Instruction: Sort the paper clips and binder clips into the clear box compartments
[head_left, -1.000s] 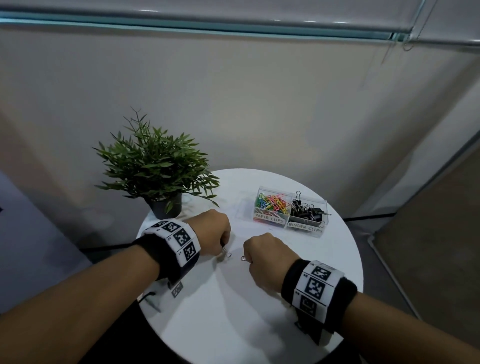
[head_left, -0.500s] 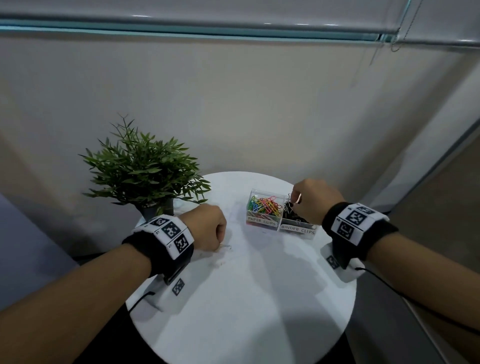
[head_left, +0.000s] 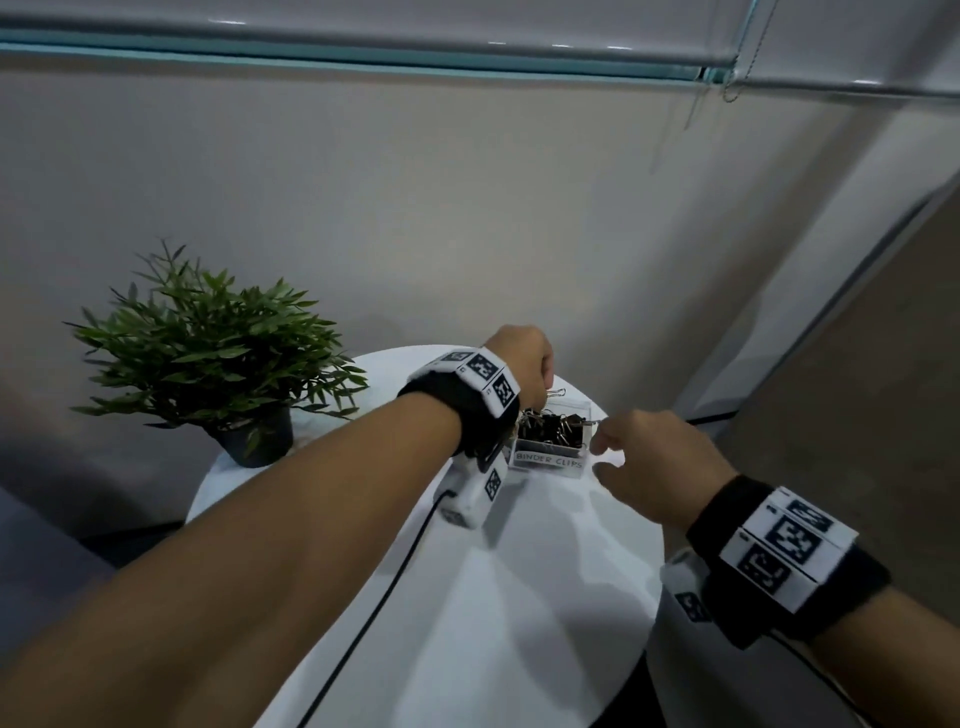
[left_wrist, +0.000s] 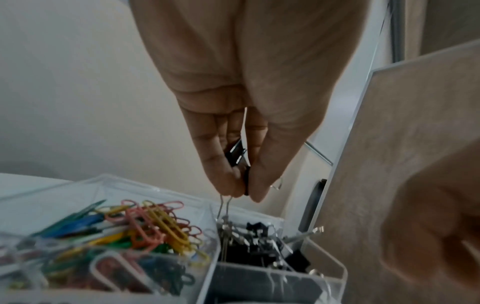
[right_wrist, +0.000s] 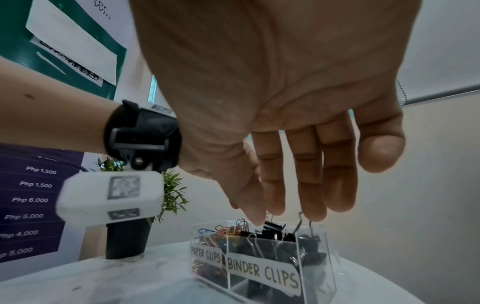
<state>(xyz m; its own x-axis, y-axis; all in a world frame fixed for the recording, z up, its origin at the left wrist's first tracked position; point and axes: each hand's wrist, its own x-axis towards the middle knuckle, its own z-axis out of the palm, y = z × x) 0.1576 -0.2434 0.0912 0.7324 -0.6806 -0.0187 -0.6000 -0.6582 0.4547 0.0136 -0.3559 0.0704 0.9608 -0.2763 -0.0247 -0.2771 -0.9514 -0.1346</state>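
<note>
Left hand (left_wrist: 244, 131) pinches a binder clip (left_wrist: 237, 153), apparently directly above the binder-clip compartment (left_wrist: 262, 244); right hand (head_left: 657, 465), fingers relaxed, hovers nearer.

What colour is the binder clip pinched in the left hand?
Black, with silver wire handles; the binder clip shows best in the left wrist view, between the left hand's fingertips.
</note>
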